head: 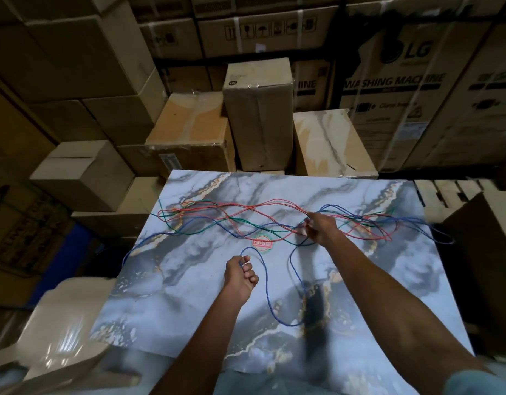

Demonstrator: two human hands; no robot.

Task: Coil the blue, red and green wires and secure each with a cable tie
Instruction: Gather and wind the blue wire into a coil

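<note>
Large marble-patterned grey-white slab (189, 280): smooth, faint sheen. Thin blue wire (267, 295), red wire (246, 208), green wire (246, 220): smooth plastic-looking sheath. Stacked brown cardboard boxes (257, 121): matt.

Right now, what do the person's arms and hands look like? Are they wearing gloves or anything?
No gloves. The left hand and right hand are bare, with no rings or watch showing. Both forearms are bare too. A light blue sleeve covers the right upper arm.
</note>
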